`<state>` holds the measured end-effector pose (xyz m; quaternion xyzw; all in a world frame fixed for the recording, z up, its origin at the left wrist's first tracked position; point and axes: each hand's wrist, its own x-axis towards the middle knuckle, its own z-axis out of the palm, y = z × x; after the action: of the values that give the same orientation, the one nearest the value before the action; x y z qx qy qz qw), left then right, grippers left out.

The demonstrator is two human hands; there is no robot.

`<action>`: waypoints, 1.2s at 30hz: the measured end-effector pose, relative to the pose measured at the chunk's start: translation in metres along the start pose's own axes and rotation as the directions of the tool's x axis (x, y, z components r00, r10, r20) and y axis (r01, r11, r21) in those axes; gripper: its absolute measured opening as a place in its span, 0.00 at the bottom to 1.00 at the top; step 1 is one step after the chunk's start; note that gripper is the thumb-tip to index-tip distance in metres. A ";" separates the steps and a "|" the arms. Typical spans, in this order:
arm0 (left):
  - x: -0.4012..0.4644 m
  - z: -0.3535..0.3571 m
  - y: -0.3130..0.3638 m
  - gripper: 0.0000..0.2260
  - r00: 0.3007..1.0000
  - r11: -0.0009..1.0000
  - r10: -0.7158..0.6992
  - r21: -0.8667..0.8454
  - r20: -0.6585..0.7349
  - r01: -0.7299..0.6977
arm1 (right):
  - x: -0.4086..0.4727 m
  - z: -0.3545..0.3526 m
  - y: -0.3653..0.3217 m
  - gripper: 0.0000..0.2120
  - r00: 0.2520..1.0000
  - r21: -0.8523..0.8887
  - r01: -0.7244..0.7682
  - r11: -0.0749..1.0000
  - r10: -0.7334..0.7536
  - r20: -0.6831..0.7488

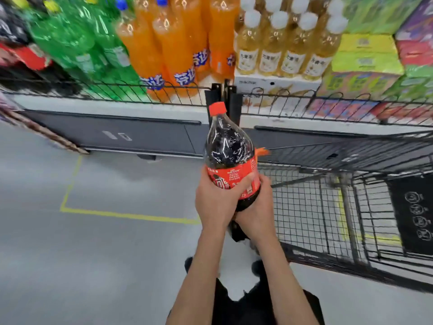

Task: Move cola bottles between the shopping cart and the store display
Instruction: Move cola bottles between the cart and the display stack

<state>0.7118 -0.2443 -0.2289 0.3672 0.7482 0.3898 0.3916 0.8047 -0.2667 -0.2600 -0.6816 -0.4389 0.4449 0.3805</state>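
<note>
A large cola bottle with a red cap and red label is held upright in mid-air in front of the store display. My left hand grips it round the label from the left. My right hand wraps the bottle's lower part from the right and underneath. The black wire shopping cart stands just right of my hands; its basket shows no bottles. More cola bottles sit blurred on the display's far left.
Behind a low wire rail the display holds green soda bottles, orange soda bottles, pale yellow drinks and coloured cartons. A black post divides the shelf. Grey floor with a yellow line lies left.
</note>
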 end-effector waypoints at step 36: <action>0.402 -0.576 0.003 0.36 0.872 0.922 0.034 -0.321 -0.489 -0.216 | 0.065 0.637 -0.322 0.50 0.733 0.216 0.322 0.922 -0.387 0.559</action>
<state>0.0398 -0.0695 -0.1231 0.2297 0.7092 0.6250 0.2315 0.1356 -0.0197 -0.1852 -0.3912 -0.6332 0.5764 0.3374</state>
